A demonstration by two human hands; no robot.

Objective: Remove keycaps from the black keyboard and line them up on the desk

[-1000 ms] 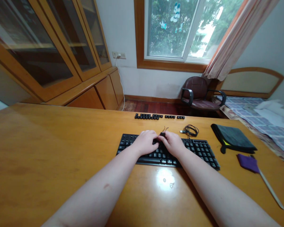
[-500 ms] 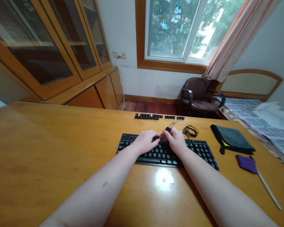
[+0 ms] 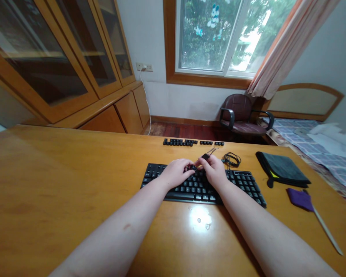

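A black keyboard [image 3: 190, 189] lies on the desk in front of me, with both hands over its upper rows. My right hand [image 3: 215, 171] is closed on a keycap puller [image 3: 205, 156], which has a black handle and thin wires sticking out at its far end. Close to it, my left hand [image 3: 177, 173] pinches a small black keycap [image 3: 193, 167] near the puller's near end. Whether the wires still touch the keycap is too small to tell. Loose keycaps [image 3: 177, 142] stand in rows along the desk's far edge.
A coiled black cable [image 3: 232, 159] lies behind the keyboard. To the right are a folded dark grey cloth [image 3: 282, 168] and a purple-headed brush or duster [image 3: 300, 199] with a pale handle. Beyond the wooden desk [image 3: 60, 184] stands a chair [image 3: 239, 115].
Both hands keep nearly the same place above the keyboard. The small black keycap shows more clearly between the left fingers now. The view has shifted very slightly.
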